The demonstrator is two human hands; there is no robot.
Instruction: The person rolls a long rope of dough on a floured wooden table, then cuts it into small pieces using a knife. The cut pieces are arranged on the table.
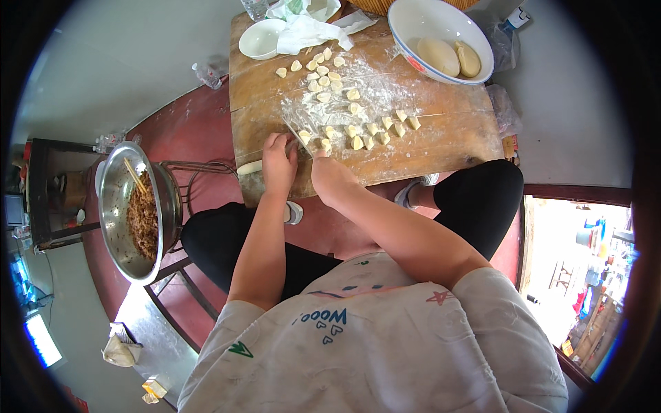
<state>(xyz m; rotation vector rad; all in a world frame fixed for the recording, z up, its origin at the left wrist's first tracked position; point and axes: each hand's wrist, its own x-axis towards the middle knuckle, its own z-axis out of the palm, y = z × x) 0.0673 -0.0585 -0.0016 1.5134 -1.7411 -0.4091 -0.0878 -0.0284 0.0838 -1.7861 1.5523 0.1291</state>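
My right hand point(333, 175) is closed around the handle end of a knife point(299, 138), whose thin blade points up and left over the floured wooden board point(444, 118). Beside the blade, my left hand point(279, 160) rests on a dough roll point(250, 167), whose left end sticks out past the hand; the part beneath the hand is hidden. Several small cut dough pieces point(357, 142) lie just right of the knife and in a row running right. More pieces point(324, 81) lie farther up, around a patch of white flour point(341, 111).
An enamel basin point(400, 49) with large dough lumps point(439, 56) stands at the board's upper right. A white bowl point(260, 40) and crumpled paper point(310, 32) sit at the upper left. Left of my knee, a metal basin point(114, 217) holds brown minced filling point(143, 222) and chopsticks point(134, 175).
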